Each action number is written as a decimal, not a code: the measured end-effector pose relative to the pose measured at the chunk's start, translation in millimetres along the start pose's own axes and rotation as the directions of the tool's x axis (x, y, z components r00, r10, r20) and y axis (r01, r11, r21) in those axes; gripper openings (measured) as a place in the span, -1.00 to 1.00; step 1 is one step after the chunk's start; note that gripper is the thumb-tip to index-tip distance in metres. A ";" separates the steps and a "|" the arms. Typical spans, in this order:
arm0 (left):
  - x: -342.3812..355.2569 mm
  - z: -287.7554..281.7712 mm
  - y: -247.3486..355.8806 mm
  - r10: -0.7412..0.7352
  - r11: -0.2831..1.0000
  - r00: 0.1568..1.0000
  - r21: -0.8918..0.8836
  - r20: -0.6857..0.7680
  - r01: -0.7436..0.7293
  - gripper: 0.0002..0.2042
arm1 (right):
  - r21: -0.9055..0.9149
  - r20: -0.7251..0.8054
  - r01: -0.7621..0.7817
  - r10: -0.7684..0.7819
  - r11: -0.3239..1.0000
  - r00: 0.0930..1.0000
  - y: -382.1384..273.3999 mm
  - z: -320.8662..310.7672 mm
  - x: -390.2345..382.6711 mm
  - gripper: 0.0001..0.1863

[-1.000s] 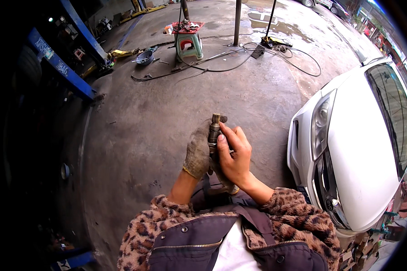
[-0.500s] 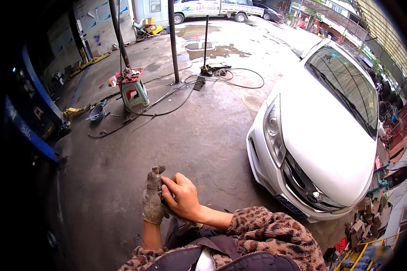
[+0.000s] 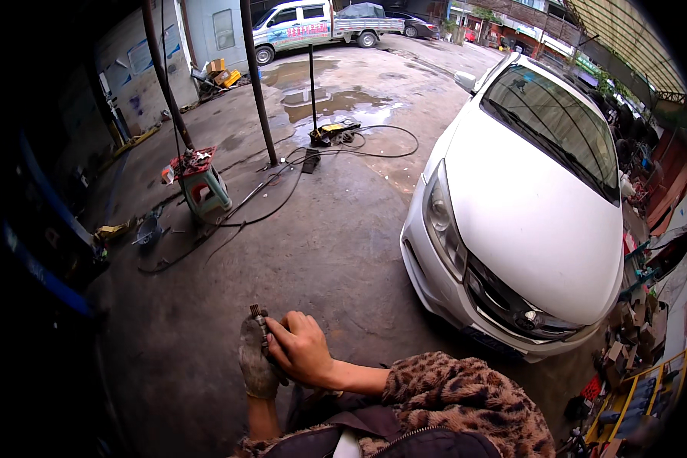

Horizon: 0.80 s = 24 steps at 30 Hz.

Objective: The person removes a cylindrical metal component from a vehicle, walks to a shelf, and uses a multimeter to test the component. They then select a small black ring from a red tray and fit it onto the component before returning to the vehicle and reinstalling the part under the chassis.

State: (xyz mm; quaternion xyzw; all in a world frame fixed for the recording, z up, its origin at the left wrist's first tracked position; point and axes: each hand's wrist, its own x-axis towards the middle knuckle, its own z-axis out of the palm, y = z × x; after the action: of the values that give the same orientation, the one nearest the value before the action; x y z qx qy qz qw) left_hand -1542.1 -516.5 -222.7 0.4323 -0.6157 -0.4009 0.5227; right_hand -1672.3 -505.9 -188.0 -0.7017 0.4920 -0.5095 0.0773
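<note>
A small dark metal shaft with a ridged, gear-like top end [image 3: 260, 327] stands roughly upright between my hands. My left hand [image 3: 256, 368], in a dirty grey work glove, is behind and under it, gripping it. My bare right hand [image 3: 305, 348] closes on it from the right, thumb and forefinger against its side. Its lower part and most of the left fingers are hidden behind my right hand. Both hands are held low in front of my body, above the concrete floor [image 3: 336, 267].
On the right stands a white car [image 3: 534, 221]. Ahead are a stool [image 3: 206, 191] topped with red, a floor jack [image 3: 332, 133], a black hose [image 3: 286, 200] and a metal post [image 3: 259, 84]. A blue lift part [image 3: 49, 271] is at left; cardboard boxes [image 3: 626, 351] lie at right.
The view has tilted and swung slightly, so the stool and car sit farther left. My hands appear a little lower, both still on the metal shaft.
</note>
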 end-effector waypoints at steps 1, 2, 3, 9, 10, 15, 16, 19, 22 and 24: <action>0.3 0.4 4.2 0.000 1.000 1.000 0.010 0.000 0.000 -0.71 | -0.007 -0.002 0.007 -0.007 1.000 1.000 0.0 -0.3 0.2 -0.67; 0.5 1.0 8.1 0.000 1.000 1.000 0.019 -0.001 0.000 -0.71 | -0.016 -0.004 0.015 -0.015 1.000 1.000 0.2 -0.6 0.4 -0.67; 0.3 2.0 11.9 0.036 0.998 0.999 0.059 0.001 -0.036 -0.70 | -0.025 -0.007 0.024 -0.024 0.999 1.000 0.8 -0.8 0.5 -0.67; -3.3 -1.2 15.5 0.153 0.965 0.988 0.217 -0.015 -0.146 -0.69 | -0.059 -0.003 0.082 -0.083 0.995 0.997 -0.5 1.1 0.4 -0.68; -4.1 -0.2 15.5 0.129 0.977 0.991 0.173 -0.030 -0.122 -0.68 | -0.070 0.002 0.094 -0.094 0.993 0.996 -0.6 1.0 0.7 -0.69; -11.5 0.3 7.0 -0.143 0.928 0.983 -0.361 -0.112 0.094 -0.67 | -0.099 0.018 0.121 -0.120 0.988 0.993 -2.3 8.1 -2.9 -0.69; -11.1 -0.8 9.3 -0.169 0.907 0.980 -0.406 -0.106 0.113 -0.68 | -0.105 0.014 0.128 -0.127 0.986 0.992 -2.1 9.2 -3.2 -0.69; -10.5 -2.4 17.8 -0.217 0.890 0.973 -0.427 -0.081 0.163 -0.68 | -0.095 -0.025 0.142 -0.145 0.985 0.989 -2.2 9.1 -1.8 -0.72; -8.4 0.0 24.2 -0.254 0.865 0.964 -0.464 -0.078 0.190 -0.69 | -0.084 -0.014 0.119 -0.121 0.989 0.993 -3.1 9.2 -3.1 -0.72; -6.6 1.4 26.3 -0.276 0.842 0.958 -0.500 -0.072 0.205 -0.69 | -0.091 -0.012 0.116 -0.117 0.989 0.993 -1.7 10.0 -3.9 -0.73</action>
State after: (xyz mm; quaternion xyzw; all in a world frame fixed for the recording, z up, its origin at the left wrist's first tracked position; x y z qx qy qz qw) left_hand -1545.9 -502.2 -200.0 0.3878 -0.3970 -0.5737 0.6024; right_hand -1663.3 -506.0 -194.1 -0.7275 0.4734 -0.4965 0.0115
